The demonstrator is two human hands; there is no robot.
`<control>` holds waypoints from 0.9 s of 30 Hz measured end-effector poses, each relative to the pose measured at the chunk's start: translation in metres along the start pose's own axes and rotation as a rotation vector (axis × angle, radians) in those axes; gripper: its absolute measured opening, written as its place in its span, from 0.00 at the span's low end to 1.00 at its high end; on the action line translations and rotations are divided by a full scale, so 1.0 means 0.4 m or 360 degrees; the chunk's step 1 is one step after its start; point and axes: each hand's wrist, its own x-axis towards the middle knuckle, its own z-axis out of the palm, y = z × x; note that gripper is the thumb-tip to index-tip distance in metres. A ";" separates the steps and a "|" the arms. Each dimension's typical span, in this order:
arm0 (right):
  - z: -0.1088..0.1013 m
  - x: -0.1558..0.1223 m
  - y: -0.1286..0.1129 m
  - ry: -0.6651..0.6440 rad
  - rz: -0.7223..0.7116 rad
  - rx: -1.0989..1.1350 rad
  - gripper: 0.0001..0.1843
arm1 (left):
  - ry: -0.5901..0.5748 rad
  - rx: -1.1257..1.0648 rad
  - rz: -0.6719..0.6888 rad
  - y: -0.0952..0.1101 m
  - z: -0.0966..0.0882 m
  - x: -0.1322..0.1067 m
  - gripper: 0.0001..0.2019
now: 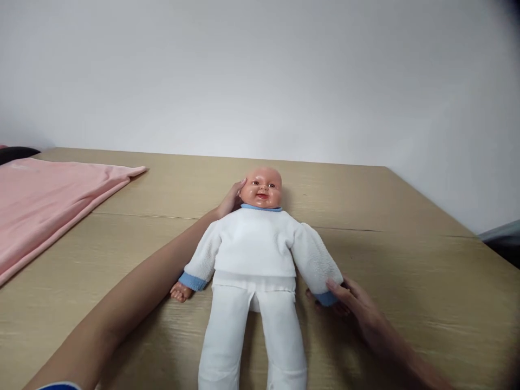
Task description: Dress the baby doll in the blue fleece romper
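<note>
A baby doll [255, 244] lies on its back on the table, its head away from me. It wears a white fleece top with blue collar and cuffs, and white trousers. My left hand [232, 199] cups the side of the doll's head, its fingers partly hidden behind it. Around the cuff of the doll's sleeve at the right, my right hand [357, 300] is closed, thumb on top and the other fingers mostly out of sight beneath. The doll's other arm rests beside my left forearm. Its feet are cut off by the lower picture edge.
A pink cloth [60, 200] is spread over the left part of the wooden table [406, 260]. Behind the table stands a plain pale wall [260, 81]. Dark objects show at the far left and far right edges. A thin seam crosses the tabletop.
</note>
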 end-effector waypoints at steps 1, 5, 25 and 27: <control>0.003 -0.001 0.008 0.0080 -0.0057 -0.0106 0.36 | -0.0013 -0.0008 -0.0022 0.003 -0.006 0.004 0.41; 0.011 -0.008 0.032 0.0326 -0.0322 -0.0510 0.27 | -0.0047 -0.0049 -0.0070 -0.003 -0.022 -0.002 0.40; -0.007 0.008 0.032 0.0221 -0.0495 -0.0791 0.26 | 0.0206 0.0009 0.0121 -0.014 0.018 -0.022 0.31; -0.007 0.006 0.033 0.0224 -0.0505 -0.0812 0.26 | 0.0196 -0.0007 0.0123 -0.014 0.019 -0.022 0.31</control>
